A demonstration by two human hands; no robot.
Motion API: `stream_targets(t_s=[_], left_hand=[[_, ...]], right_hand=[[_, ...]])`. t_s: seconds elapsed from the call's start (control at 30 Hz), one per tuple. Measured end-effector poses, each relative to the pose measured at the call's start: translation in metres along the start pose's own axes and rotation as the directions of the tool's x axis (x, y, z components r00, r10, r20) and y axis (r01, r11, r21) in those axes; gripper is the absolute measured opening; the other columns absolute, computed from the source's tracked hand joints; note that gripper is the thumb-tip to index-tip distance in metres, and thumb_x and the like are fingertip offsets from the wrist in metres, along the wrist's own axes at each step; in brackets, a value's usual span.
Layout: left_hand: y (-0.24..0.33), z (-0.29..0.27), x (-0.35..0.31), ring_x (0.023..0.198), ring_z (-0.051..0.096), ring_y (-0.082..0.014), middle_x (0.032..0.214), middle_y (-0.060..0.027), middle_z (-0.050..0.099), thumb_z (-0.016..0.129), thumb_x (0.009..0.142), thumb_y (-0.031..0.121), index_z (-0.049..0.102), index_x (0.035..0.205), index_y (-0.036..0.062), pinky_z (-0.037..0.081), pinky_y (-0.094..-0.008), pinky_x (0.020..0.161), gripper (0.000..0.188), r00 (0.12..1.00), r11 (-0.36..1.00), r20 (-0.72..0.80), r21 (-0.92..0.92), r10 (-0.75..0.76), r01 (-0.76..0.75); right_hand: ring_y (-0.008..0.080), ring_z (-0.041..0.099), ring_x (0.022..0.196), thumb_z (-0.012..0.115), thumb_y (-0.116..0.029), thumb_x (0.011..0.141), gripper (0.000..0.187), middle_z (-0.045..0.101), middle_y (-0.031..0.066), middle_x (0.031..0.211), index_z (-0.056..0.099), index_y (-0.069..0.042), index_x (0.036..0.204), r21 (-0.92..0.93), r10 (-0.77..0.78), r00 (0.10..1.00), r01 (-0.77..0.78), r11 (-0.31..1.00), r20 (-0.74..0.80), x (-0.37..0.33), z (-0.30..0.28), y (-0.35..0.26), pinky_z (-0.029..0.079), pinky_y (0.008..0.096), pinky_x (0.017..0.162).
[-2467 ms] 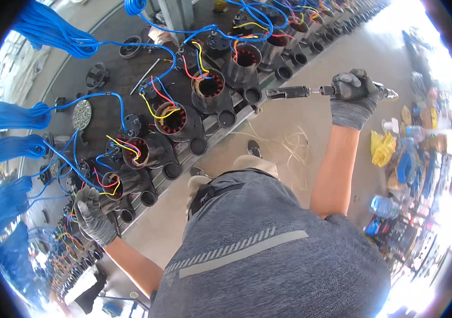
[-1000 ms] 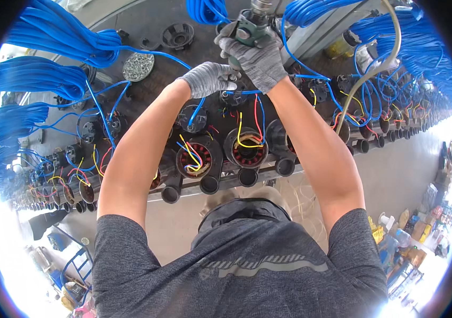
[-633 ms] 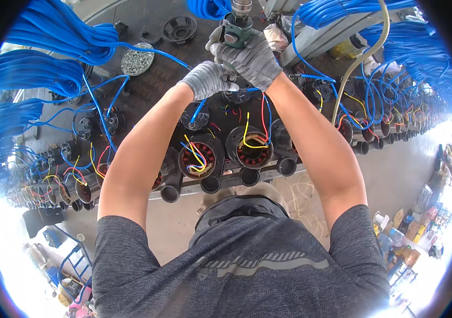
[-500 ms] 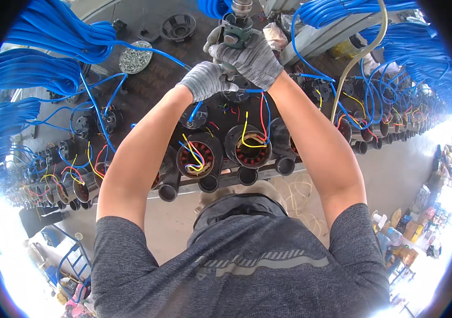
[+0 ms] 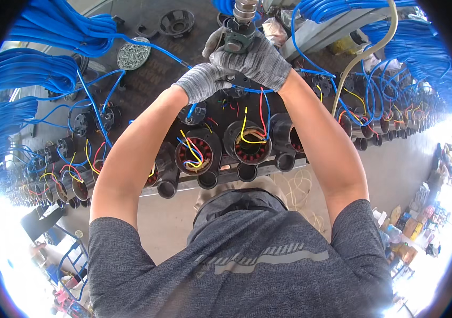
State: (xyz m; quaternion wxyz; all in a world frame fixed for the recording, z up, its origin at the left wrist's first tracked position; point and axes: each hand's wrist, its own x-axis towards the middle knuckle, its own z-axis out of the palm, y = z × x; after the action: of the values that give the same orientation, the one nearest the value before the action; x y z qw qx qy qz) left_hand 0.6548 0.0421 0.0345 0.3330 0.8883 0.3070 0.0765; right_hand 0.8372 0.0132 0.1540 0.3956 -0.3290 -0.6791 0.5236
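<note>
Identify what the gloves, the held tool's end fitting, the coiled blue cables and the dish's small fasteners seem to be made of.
Gloves: apparently knitted, matte; mottled grey streaks.
End fitting: probably polished metal; silvery, bright highlights.
Blue cables: likely plastic-sheathed; smooth, slightly glossy.
Small fasteners: perhaps metal, dull silver-grey; too small to be sure.

Got a power tool in right hand, near left hand, plus loads of blue cable.

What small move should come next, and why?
Perhaps steady the black cap with the left hand: its gloved fingers are close to it, while the right hand grips the power tool nearby, the tool's tip hidden from view.
</note>
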Motion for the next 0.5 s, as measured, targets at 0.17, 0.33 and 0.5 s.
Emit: stream_targets(t_s=[0.17, 0.33, 0.5], left_hand=[[-0.004, 0.002, 0.001, 0.128, 0.053, -0.0347, 0.131, -0.0076, 0.065, 0.071, 0.09, 0.026, 0.068, 0.122, 0.0117, 0.034, -0.0459, 0.114, 0.035, 0.999, 0.997, -0.017, 0.076, 0.033, -0.032], [0.001, 0.001, -0.006, 0.122, 0.058, -0.0341, 0.12, -0.0095, 0.069, 0.069, 0.093, 0.023, 0.067, 0.123, 0.01, 0.042, -0.0464, 0.107, 0.033, 0.998, 0.993, -0.034, 0.108, 0.057, -0.053], [0.008, -0.01, -0.009, 0.109, 0.064, -0.0372, 0.11, -0.0135, 0.072, 0.062, 0.097, 0.02, 0.063, 0.123, 0.0081, 0.048, -0.041, 0.1, 0.029, 0.998, 1.0, 0.057, 0.0, -0.018, 0.018]], right_hand=[[0.0158, 0.068, 0.092, 0.075, -0.014, 0.084, 0.027, 0.073, 0.0026, 0.099, 0.066, -0.009, 0.109, -0.087, 0.057, 0.997, -0.061, 0.994, -0.047, -0.008, 0.001, 0.004, 0.054, 0.0296, 0.092], [0.0152, 0.069, 0.092, 0.076, -0.017, 0.085, 0.025, 0.074, 0.0037, 0.098, 0.069, -0.007, 0.107, -0.079, 0.025, 0.997, -0.019, 0.997, 0.079, 0.001, 0.001, 0.008, 0.054, 0.0305, 0.089], [0.013, 0.068, 0.087, 0.078, -0.014, 0.083, 0.024, 0.074, 0.0033, 0.093, 0.071, -0.006, 0.104, -0.126, -0.013, 0.999, 0.009, 0.992, -0.032, 0.002, 0.007, 0.009, 0.054, 0.0299, 0.088]])
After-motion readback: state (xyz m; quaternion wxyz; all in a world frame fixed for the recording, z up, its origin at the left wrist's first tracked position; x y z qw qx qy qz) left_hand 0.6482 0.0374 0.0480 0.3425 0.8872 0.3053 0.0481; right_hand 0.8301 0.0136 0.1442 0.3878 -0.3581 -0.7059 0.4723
